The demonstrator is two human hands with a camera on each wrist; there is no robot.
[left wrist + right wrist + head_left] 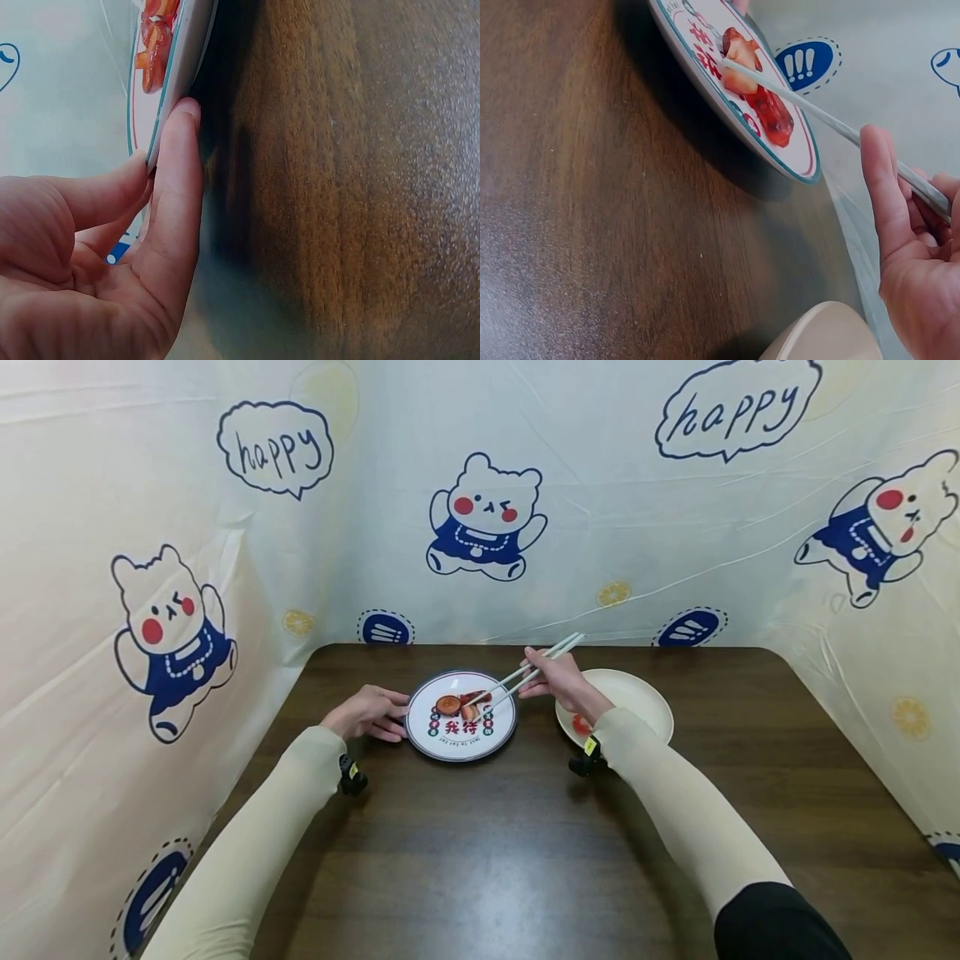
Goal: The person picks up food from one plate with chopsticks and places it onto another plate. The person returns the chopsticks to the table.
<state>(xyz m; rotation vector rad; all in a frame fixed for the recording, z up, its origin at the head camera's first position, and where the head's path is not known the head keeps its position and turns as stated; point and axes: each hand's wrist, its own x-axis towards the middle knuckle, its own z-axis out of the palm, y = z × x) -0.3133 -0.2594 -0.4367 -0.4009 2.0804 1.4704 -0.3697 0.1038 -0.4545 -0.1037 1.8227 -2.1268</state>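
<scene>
My left hand [367,714] pinches the left edge of a white round plate [423,739] printed with red characters; in the left wrist view, the thumb is above the rim and a finger beneath it. On the plate lie a round brown slice [448,706], a light-brown piece [470,713] and a glossy red piece [776,124]. My right hand [558,681] holds a pair of pale chopsticks [495,686] from the plate's right side. Their tips reach down to the light-brown piece, right at its surface in the right wrist view.
A cream plate [648,697] stands to the right, partly hidden by my right wrist, with a red piece [581,725] on it. Both plates are on a dark wooden table [480,843]. Behind the table hangs a printed curtain [600,527].
</scene>
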